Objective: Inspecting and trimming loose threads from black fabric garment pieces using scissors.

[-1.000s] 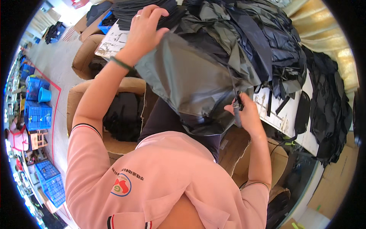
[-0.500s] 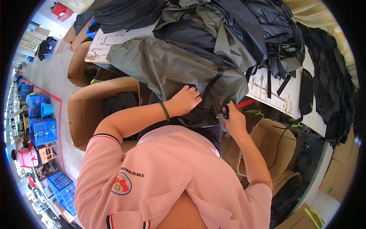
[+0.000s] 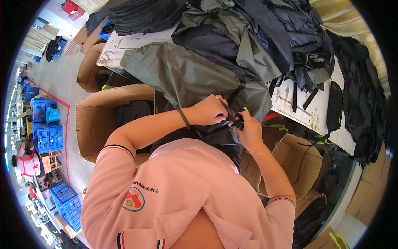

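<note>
An olive-grey coated fabric piece (image 3: 182, 74) with a dark band across it drapes from the table over my lap. At its near part my left hand (image 3: 211, 110) is closed, fingertips pinching the dark fabric. Close beside it on the right, my right hand (image 3: 248, 129) is closed round a small black tool (image 3: 236, 120) that looks like thread snips. The tool's tip lies almost against my left fingertips, and its blades cannot be made out. A grey bit (image 3: 234, 135) hangs below the right fingers.
A white worn table (image 3: 286, 97) bears heaped dark fabric (image 3: 257, 37) and a stack of black pieces (image 3: 143, 16). Open cardboard boxes (image 3: 93, 112) (image 3: 304, 159) stand left and right of me. Black pieces (image 3: 365, 99) hang over the table's right end. Blue crates (image 3: 47, 137) line the far left.
My right hand has moved left and slightly down with the black tool, up to the left hand. My left hand has shifted a little right and now pinches the fabric. The view shifted slightly.
</note>
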Tool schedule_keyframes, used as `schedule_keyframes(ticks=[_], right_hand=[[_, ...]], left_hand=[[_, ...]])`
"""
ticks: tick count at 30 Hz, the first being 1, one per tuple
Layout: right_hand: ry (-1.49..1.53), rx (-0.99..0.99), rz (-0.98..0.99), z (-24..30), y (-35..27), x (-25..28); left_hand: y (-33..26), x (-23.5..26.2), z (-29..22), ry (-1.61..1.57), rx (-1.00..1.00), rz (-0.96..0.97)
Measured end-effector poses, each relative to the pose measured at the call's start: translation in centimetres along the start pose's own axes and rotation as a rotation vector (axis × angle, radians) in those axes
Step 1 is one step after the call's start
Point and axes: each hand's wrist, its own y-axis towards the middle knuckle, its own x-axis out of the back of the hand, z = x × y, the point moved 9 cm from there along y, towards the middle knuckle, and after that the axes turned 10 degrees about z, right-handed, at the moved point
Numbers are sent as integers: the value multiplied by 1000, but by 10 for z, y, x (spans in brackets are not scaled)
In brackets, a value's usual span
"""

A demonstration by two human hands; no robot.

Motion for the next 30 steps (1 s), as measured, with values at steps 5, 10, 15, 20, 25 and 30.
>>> schedule_keyframes(ticks=[5, 10, 15, 20, 25, 30], right_hand=[[578, 41, 5, 12, 24, 18], [776, -157, 126, 5, 29, 34], [264, -11, 43, 20, 21, 88], [-442, 126, 56, 35, 7, 121], [-459, 139, 164, 36, 5, 116], [-476, 135, 195, 39, 8, 112]], left_hand=[[-3, 14, 18, -732, 233, 221], [-4, 36, 8, -765, 165, 129], [-8, 26, 15, -1147, 313, 162], [-5, 28, 15, -1218, 304, 129], [-1, 25, 15, -1182, 290, 154], [0, 21, 13, -1179, 289, 179]])
